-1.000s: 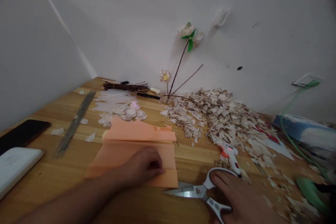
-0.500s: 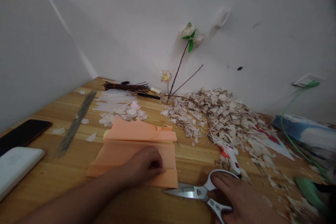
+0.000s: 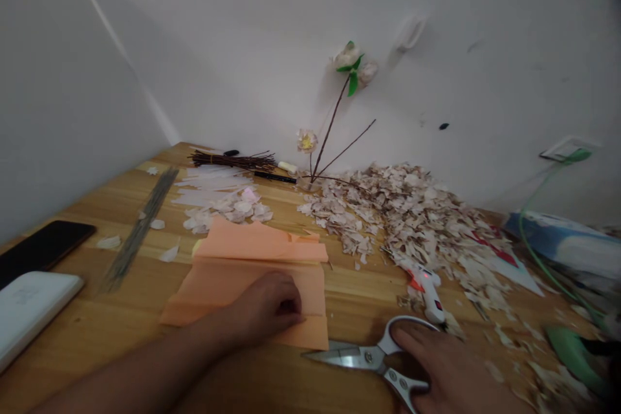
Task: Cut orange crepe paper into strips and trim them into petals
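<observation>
Sheets of orange crepe paper, creased and partly folded, lie on the wooden table in front of me. My left hand rests on them with curled fingers, thumb and forefinger closed on the paper near its lower right edge. To the right is a pair of scissors with white handles, blades a little apart and pointing left beside the paper's lower right corner. My right hand holds the scissors by the handles; some of its fingers are hidden. A white glue gun with an orange trigger lies just beyond the scissors.
A large heap of pale dried petals covers the right side. An artificial flower stem stands at the back. To the left lie thin wires, dark twigs, a phone and a white power bank.
</observation>
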The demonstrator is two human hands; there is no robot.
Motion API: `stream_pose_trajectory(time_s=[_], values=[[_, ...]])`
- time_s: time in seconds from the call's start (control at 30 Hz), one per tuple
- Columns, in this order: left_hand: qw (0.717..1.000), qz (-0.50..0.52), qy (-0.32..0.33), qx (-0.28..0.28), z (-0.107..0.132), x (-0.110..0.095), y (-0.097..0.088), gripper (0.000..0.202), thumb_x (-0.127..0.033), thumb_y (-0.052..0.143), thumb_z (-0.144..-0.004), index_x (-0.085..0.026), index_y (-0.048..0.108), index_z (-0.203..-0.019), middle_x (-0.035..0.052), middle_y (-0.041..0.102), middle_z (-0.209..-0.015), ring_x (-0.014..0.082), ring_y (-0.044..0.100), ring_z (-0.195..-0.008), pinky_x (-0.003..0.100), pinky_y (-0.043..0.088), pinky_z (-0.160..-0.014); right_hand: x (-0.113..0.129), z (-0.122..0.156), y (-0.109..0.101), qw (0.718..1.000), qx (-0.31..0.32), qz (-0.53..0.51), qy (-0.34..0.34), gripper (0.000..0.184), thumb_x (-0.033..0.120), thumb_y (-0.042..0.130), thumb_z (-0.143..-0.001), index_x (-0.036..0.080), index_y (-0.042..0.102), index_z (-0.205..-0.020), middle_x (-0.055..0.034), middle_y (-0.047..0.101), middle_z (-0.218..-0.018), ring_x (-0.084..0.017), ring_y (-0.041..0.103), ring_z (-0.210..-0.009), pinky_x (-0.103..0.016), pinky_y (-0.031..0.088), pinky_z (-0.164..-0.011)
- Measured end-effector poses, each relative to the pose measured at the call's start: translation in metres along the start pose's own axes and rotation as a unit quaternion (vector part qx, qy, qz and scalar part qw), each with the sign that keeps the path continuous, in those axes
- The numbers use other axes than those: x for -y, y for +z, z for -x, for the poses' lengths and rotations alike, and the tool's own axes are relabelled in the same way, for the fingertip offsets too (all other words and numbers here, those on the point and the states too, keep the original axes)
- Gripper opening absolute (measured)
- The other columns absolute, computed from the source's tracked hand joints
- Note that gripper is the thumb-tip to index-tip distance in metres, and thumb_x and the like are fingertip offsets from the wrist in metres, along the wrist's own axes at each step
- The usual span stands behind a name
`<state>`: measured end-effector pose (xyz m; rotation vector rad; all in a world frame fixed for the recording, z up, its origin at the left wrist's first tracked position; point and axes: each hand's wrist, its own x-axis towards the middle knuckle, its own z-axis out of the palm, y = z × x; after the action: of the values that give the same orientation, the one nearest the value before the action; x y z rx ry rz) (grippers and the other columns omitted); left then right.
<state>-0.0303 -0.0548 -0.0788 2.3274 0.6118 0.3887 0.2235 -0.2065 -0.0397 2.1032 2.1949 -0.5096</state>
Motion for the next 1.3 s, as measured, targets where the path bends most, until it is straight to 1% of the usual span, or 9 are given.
stream_pose_trajectory(time_s=[0.17,0.23,0.33,0.53,0.77,1.03,1.17,1.3], values=[[1.000,-0.002,-0.003,0.000,0.000,-0.001,0.000,0.006,-0.020,0.067,-0.070,-0.016,0.062,-0.068,0.0006,0.061,-0.069,0.0138,0.052,-0.068,0.023,0.037,-0.061,-0.005,0.001,0.006,1.000,-0.003,0.012,0.000,0.014,0.019,0.055,-0.061,0.023,0.052,-0.073,-0.0025,0.061,-0.081,-0.020,0.055,-0.074,-0.029,0.035,-0.065],[1.000,-0.002,-0.004,0.002,0.000,-0.001,0.000,0.006,-0.020,0.067,-0.070,-0.016,0.063,-0.068,0.0005,0.061,-0.069,0.0139,0.052,-0.068,0.023,0.037,-0.061,-0.007,0.001,0.008,1.000,0.001,0.005,-0.006,0.013,0.022,0.056,-0.063,0.024,0.052,-0.075,-0.0024,0.061,-0.083,-0.020,0.055,-0.076,-0.029,0.035,-0.066],[1.000,0.000,-0.004,0.004,0.001,-0.002,0.000,0.007,-0.022,0.068,-0.070,-0.017,0.063,-0.068,0.0007,0.062,-0.070,0.0138,0.052,-0.068,0.022,0.037,-0.061,-0.010,0.001,0.010,1.000,0.013,0.000,-0.003,0.015,0.026,0.058,-0.062,0.024,0.053,-0.076,-0.0020,0.062,-0.085,-0.021,0.055,-0.077,-0.029,0.036,-0.067],[1.000,0.005,-0.005,0.001,0.002,-0.001,0.001,0.008,-0.021,0.069,-0.069,-0.016,0.062,-0.068,0.0003,0.061,-0.069,0.0133,0.052,-0.067,0.022,0.037,-0.060,-0.010,0.002,0.011,1.000,0.021,-0.006,0.001,0.018,0.027,0.061,-0.061,0.025,0.055,-0.077,-0.0014,0.062,-0.085,-0.021,0.055,-0.078,-0.028,0.036,-0.068],[1.000,0.008,-0.009,0.003,0.001,-0.001,0.000,0.008,-0.022,0.068,-0.069,-0.017,0.063,-0.068,-0.0001,0.061,-0.070,0.0133,0.052,-0.068,0.022,0.037,-0.062,-0.010,0.004,0.010,0.999,0.039,-0.027,0.014,0.017,0.022,0.061,-0.058,0.025,0.055,-0.074,-0.0006,0.063,-0.083,-0.019,0.056,-0.075,-0.025,0.037,-0.066],[1.000,0.012,-0.017,0.004,0.001,-0.001,0.000,0.007,-0.021,0.068,-0.069,-0.017,0.063,-0.069,-0.0002,0.061,-0.070,0.0136,0.052,-0.068,0.022,0.037,-0.061,0.003,0.008,0.000,0.996,0.057,-0.024,0.057,0.018,0.017,0.058,-0.057,0.025,0.057,-0.073,0.0011,0.065,-0.081,-0.019,0.059,-0.074,-0.025,0.038,-0.063],[1.000,0.016,-0.014,0.003,0.001,-0.001,0.000,0.006,-0.020,0.067,-0.070,-0.017,0.062,-0.069,-0.0008,0.061,-0.070,0.0131,0.052,-0.068,0.021,0.037,-0.061,0.003,0.011,0.003,0.995,0.070,-0.031,0.062,0.022,0.014,0.056,-0.056,0.025,0.058,-0.074,0.0003,0.066,-0.083,-0.020,0.059,-0.077,-0.025,0.039,-0.065],[1.000,0.019,-0.013,0.001,0.001,0.000,0.001,0.005,-0.020,0.067,-0.070,-0.017,0.062,-0.070,-0.0003,0.060,-0.071,0.0133,0.052,-0.068,0.022,0.037,-0.061,0.001,0.013,0.007,0.994,0.063,-0.048,0.076,0.023,0.012,0.055,-0.053,0.024,0.057,-0.073,0.0002,0.066,-0.081,-0.019,0.059,-0.074,-0.025,0.038,-0.061]])
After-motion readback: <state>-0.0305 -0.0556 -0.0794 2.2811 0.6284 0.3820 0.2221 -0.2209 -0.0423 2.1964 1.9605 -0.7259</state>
